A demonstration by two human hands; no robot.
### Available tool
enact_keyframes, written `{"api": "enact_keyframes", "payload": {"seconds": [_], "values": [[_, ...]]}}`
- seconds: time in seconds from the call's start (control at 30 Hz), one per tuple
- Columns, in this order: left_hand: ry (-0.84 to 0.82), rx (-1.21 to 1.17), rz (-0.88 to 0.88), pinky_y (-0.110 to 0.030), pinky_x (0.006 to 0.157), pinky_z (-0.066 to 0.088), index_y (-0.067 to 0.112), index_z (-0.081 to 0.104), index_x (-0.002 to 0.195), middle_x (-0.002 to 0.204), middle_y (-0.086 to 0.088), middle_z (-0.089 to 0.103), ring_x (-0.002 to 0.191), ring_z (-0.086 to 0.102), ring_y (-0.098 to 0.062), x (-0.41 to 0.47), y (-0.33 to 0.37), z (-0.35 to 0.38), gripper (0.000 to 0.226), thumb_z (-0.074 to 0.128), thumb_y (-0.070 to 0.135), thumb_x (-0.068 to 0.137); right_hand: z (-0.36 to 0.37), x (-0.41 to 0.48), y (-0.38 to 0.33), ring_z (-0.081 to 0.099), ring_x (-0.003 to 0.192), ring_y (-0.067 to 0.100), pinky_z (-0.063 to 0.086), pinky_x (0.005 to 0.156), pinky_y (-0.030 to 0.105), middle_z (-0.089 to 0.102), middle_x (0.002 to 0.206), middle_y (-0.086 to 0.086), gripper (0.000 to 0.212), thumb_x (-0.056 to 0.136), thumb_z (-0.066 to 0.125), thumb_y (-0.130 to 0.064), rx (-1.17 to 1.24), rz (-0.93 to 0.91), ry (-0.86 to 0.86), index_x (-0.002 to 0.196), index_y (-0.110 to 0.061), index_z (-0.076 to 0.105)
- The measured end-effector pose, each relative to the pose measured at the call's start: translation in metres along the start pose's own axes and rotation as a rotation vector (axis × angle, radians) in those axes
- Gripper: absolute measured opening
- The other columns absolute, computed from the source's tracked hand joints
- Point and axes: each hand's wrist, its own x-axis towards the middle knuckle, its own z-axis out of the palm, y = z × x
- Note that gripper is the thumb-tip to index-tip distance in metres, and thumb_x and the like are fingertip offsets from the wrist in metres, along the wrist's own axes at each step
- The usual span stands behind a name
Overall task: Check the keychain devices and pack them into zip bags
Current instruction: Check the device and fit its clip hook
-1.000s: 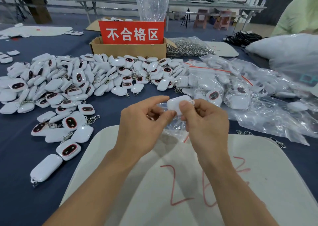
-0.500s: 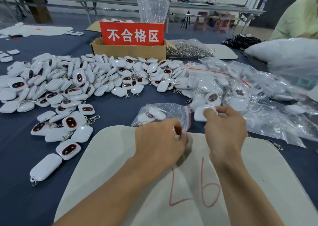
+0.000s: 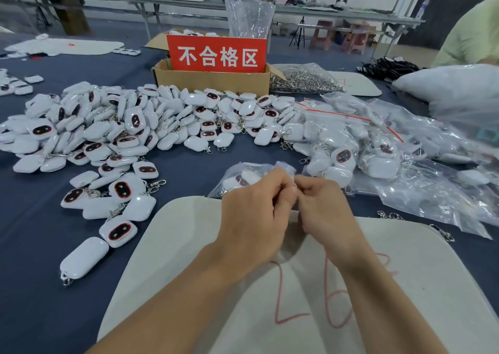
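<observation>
Zip bag: the zip bag (image 3: 252, 174) is lying crumpled on the worktop (image 3: 40, 286), just past the far edge of the pad and about midway between the worktop's left and right edges. It is thin, clear, glossy film, wrinkling all over.
Contents: a few keychain devices (image 3: 239, 181) are showing through the film. They are smooth white rounded shells, one with a dark face.
Bag direction: its long axis is running roughly along the worktop's near edge, with the bulk lying to the left and the right end rising into the fingers.
Left hand: the left hand (image 3: 256, 213) is hovering back-up with fingers curling, its grip pinching the bag's right end.
Right hand: the right hand (image 3: 326, 210) is facing it, fingertips meeting, its grip pinching the same film. Whether that is the zip strip cannot be told.
Pad: the pad (image 3: 270, 313), matte off-white with rounded corners and red scrawl, is lying under both forearms.
Loose pile: more devices (image 3: 121, 127) are lying heaped toward the left edge.
Filled bags: packed bags (image 3: 378, 148) are lying piled toward the right edge.
Box: a cardboard box (image 3: 213, 79) with a red sign (image 3: 217, 54) is standing farther back.
</observation>
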Motion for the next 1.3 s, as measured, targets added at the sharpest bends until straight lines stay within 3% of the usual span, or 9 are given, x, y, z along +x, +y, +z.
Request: {"api": "enact_keyframes", "payload": {"seconds": [0.13, 0.33, 0.43, 0.53, 0.67, 0.87, 1.07, 1.17, 1.3], "values": [[-0.030, 0.009, 0.089, -0.031, 0.062, 0.042, 0.026, 0.061, 0.087, 0.061, 0.010, 0.060, 0.058, 0.050, -0.011, -0.002, 0.002, -0.004, 0.013, 0.056, 0.032, 0.098, 0.004, -0.002, 0.000, 0.057, 0.057, 0.001, 0.039, 0.052, 0.011, 0.057, 0.051, -0.012, 0.030, 0.081, 0.060, -0.010, -0.369, -0.126, 0.067, 0.057, -0.028, 0.059], [0.107, 0.227, -0.170, -0.029, 0.065, 0.035, 0.034, 0.064, 0.092, 0.062, 0.017, 0.058, 0.066, 0.050, -0.006, 0.027, -0.023, -0.023, 0.018, 0.052, 0.046, 0.098, -0.001, 0.004, 0.007, 0.039, 0.052, 0.007, 0.038, 0.053, 0.028, 0.056, 0.053, -0.003, 0.014, 0.087, 0.063, -0.022, -0.178, -0.036, 0.350, 0.074, -0.019, 0.069], [0.180, 0.665, -0.356, -0.043, 0.099, 0.037, 0.026, 0.065, 0.129, 0.121, -0.003, 0.070, 0.114, 0.055, -0.027, 0.045, -0.063, -0.053, 0.040, 0.063, 0.037, 0.090, -0.004, 0.002, 0.004, 0.045, 0.050, 0.008, 0.042, 0.057, 0.028, 0.058, 0.050, -0.009, 0.016, 0.083, 0.062, -0.026, -0.048, 0.033, 0.546, 0.072, -0.033, 0.072], [0.189, 0.779, -0.587, -0.055, 0.120, 0.023, 0.011, 0.046, 0.149, 0.161, -0.021, 0.032, 0.151, 0.025, -0.038, 0.047, -0.101, -0.090, 0.069, 0.064, 0.037, 0.088, -0.004, 0.003, 0.002, 0.045, 0.051, 0.009, 0.041, 0.059, 0.029, 0.058, 0.050, -0.009, 0.014, 0.080, 0.063, -0.031, 0.030, 0.065, 0.632, 0.071, -0.035, 0.072], [-0.002, 0.837, -0.753, -0.054, 0.119, 0.022, 0.007, 0.030, 0.156, 0.164, -0.025, 0.024, 0.150, 0.023, -0.043, 0.039, -0.122, -0.097, 0.080, 0.053, 0.054, 0.096, -0.001, 0.001, 0.000, 0.047, 0.049, 0.003, 0.040, 0.051, 0.016, 0.063, 0.054, -0.008, 0.016, 0.081, 0.064, -0.027, 0.076, 0.033, 0.579, 0.070, -0.033, 0.074], [-0.280, 0.744, -0.498, -0.052, 0.121, 0.023, 0.020, 0.031, 0.159, 0.165, -0.016, 0.026, 0.151, 0.027, -0.036, 0.046, -0.118, -0.085, 0.071, 0.044, 0.056, 0.100, 0.002, 0.000, -0.001, 0.050, 0.053, 0.001, 0.042, 0.053, 0.012, 0.069, 0.063, -0.005, 0.016, 0.079, 0.062, -0.030, 0.112, 0.017, 0.504, 0.075, -0.036, 0.076], [-0.212, 0.100, -0.320, -0.021, 0.100, 0.037, 0.049, 0.047, 0.147, 0.144, 0.019, 0.053, 0.127, 0.047, -0.007, 0.051, -0.099, -0.076, 0.050, 0.057, 0.044, 0.099, 0.005, 0.000, -0.001, 0.048, 0.051, 0.003, 0.042, 0.050, 0.014, 0.069, 0.066, -0.003, 0.016, 0.081, 0.065, -0.028, 0.130, 0.031, 0.461, 0.074, -0.036, 0.077], [0.063, 0.331, -0.295, -0.040, 0.109, 0.041, 0.032, 0.059, 0.140, 0.140, 0.009, 0.058, 0.130, 0.051, -0.021, 0.054, -0.098, -0.069, 0.042, 0.051, 0.044, 0.101, 0.005, -0.002, -0.002, 0.048, 0.051, 0.003, 0.043, 0.051, 0.013, 0.070, 0.067, -0.003, 0.014, 0.080, 0.065, -0.032, 0.146, 0.052, 0.456, 0.076, -0.037, 0.078], [-0.231, 0.539, -0.505, -0.054, 0.119, 0.030, 0.017, 0.043, 0.151, 0.160, -0.013, 0.036, 0.150, 0.028, -0.030, 0.047, -0.109, -0.061, 0.064, 0.039, 0.058, 0.102, 0.005, -0.002, -0.004, 0.049, 0.054, 0.006, 0.054, 0.061, 0.032, 0.069, 0.066, -0.001, 0.015, 0.075, 0.063, -0.037, 0.168, 0.069, 0.474, 0.077, -0.037, 0.078]]}}
